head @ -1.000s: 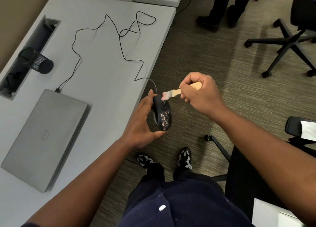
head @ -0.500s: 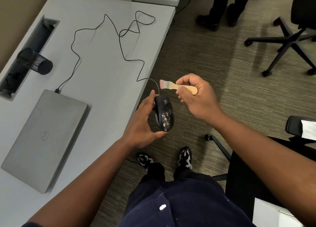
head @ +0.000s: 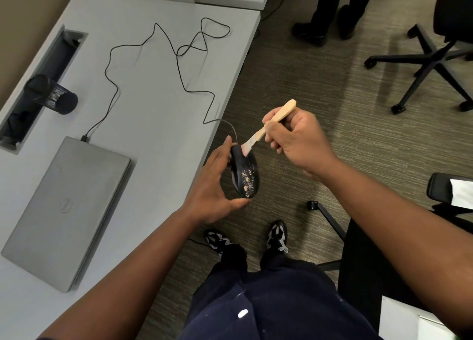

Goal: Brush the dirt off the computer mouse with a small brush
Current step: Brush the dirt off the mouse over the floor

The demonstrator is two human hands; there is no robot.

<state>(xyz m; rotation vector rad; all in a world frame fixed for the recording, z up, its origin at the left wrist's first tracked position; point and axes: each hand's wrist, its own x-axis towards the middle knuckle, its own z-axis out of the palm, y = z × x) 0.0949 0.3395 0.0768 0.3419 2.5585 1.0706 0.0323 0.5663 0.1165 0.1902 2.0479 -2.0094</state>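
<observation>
The left hand (head: 212,186) grips the dirt-flecked mouse (head: 244,174) off the surface (head: 153,109) while the right hand (head: 294,140) grasps the brush (head: 268,124), bristles touching the mouse's top.

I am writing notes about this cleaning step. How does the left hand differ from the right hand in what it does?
The left hand cradles the black mouse from the side; the right hand pinches the wooden brush. The left hand sits lower, beside the desk edge; the right hand is higher, over the carpet. Both are bare and meet at the mouse's top end.
</observation>
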